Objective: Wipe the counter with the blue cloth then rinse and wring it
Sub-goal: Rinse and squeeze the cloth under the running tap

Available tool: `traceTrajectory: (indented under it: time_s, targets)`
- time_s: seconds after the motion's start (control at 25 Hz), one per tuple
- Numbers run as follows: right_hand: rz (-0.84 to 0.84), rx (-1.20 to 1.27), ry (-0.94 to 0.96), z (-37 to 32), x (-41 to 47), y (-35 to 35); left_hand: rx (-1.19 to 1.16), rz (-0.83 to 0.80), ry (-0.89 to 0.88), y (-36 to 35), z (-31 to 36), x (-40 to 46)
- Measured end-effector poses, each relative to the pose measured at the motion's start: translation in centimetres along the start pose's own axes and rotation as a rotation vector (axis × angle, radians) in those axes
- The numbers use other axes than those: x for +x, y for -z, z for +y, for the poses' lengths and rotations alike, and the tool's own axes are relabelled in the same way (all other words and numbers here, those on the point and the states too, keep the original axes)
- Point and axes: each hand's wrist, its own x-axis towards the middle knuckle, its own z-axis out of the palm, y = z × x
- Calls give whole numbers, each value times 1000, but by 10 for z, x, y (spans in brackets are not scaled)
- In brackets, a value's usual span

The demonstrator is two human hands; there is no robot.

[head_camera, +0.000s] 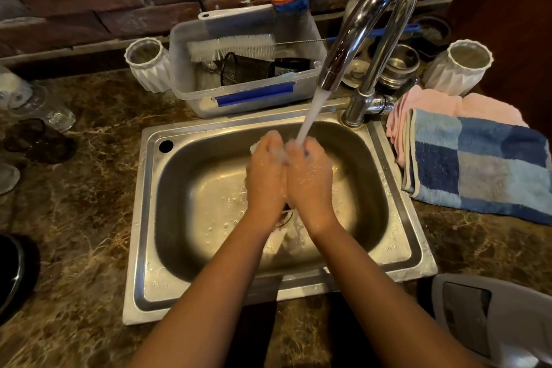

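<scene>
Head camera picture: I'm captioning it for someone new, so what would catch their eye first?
First, the two hands pressed together mid-sink, the left hand beside the right hand, under the white stream of water from the curved chrome faucet. Any cloth in their grip is hidden. Next, the steel sink set in brown marbled counter, and the blue checked towel lying folded to its right.

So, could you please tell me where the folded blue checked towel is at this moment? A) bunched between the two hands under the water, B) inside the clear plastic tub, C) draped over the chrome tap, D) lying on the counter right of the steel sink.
D: the folded blue checked towel lies on the marbled brown counter, right of the steel sink, over a pink cloth.
</scene>
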Motion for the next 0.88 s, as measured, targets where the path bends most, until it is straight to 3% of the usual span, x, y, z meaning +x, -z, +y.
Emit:
traceTrajectory:
  time_s: [0.08,0.16,0.2,0.28,0.32,0.36,0.44,0.48,0.6,0.68,0.8,0.88]
  targets:
    - [-71,-23,47,0,-12,-2,68,-136,265,3,-5,22]
    - [-161,69,87,-2,-27,-3,-127,-111,478,12,-2,32]
    - [-141,247,25,-1,-28,-1,-307,-31,471,17,0,27]
    - [-88,705,-281,-2,-14,8,-626,66,278,24,6,2]
    - [-140,870,-458,-7,-4,15,-733,16,118,25,9,-12]
    - [-219,871,-587,-8,4,21,-744,-62,-41,23,10,-24]
    - [-365,678,-581,-13,7,23,-490,-208,-251,12,8,-36]
    - [-385,607,-492,-14,5,21,-341,-187,-261,5,5,-37]
    - [-303,563,-296,-12,-2,10,-288,91,-125,-6,7,-40]
    - [-206,441,-225,-9,1,6,-297,191,-46,-5,15,-35]
    - [-100,-5,33,-12,8,6,-153,108,43,0,27,-15]
    - [-55,-41,68,-10,1,5,-276,54,205,1,27,-3]
